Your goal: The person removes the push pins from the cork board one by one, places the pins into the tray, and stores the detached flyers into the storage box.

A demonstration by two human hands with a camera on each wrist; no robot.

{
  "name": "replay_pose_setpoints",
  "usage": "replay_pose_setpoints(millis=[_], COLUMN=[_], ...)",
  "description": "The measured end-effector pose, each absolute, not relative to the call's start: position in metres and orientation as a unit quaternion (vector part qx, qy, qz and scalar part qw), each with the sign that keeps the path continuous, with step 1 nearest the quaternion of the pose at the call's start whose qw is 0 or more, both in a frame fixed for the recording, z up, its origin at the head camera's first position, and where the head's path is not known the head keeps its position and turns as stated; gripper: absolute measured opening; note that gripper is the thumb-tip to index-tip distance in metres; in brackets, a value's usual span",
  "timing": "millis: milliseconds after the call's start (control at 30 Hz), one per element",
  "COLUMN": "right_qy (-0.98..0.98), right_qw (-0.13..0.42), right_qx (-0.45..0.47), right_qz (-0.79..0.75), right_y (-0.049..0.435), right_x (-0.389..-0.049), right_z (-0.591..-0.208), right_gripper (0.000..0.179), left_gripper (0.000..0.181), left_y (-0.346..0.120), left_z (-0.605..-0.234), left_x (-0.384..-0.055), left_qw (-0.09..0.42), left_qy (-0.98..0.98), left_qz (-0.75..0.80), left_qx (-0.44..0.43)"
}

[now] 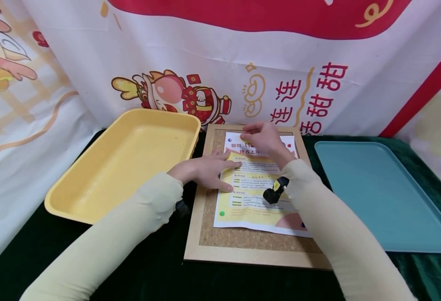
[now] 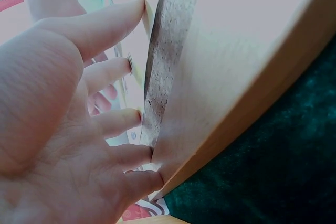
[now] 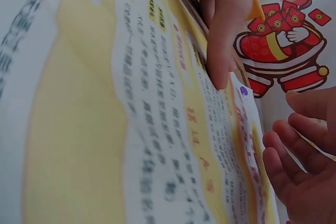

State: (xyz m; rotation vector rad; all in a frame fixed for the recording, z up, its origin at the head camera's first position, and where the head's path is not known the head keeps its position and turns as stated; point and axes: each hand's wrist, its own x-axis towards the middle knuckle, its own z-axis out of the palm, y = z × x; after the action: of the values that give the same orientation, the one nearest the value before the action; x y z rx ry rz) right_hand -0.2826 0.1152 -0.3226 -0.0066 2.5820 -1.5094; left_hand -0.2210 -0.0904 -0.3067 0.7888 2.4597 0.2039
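A printed yellow-and-white sheet of paper (image 1: 258,184) lies on a wood-framed cork board (image 1: 243,246). Round coloured spots, among them a green one (image 1: 221,213) and a red one (image 1: 289,145), sit near its corners; whether they are tacks or print I cannot tell. My left hand (image 1: 211,169) spreads its fingers over the sheet's left edge and the cork. In the left wrist view, its fingertips (image 2: 139,116) touch the paper and board. Over the sheet's top part is my right hand (image 1: 263,140), its fingers (image 3: 286,156) loosely bent; no held thing shows clearly.
A deep yellow tray (image 1: 122,167) stands left of the board, and a shallow blue tray (image 1: 382,192) lies to the right. Dark green cloth (image 1: 149,267) covers the table. Behind hangs a printed white backdrop (image 1: 205,50).
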Motion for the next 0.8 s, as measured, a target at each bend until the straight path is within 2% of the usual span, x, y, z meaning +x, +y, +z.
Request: replay_pose_setpoints(millis=[800], right_qy=[0.843], right_qw=[0.11], right_qx=[0.003], right_qz=[-0.527], right_y=[0.099], right_x=[-0.297], right_z=[-0.34], right_gripper=[0.031], left_gripper=[0.081], left_y=[-0.089], left_z=[-0.307], left_x=[-0.22], left_qw=[0.272], left_qy=[0.913], left_qz=[0.079], left_qx=[0.293])
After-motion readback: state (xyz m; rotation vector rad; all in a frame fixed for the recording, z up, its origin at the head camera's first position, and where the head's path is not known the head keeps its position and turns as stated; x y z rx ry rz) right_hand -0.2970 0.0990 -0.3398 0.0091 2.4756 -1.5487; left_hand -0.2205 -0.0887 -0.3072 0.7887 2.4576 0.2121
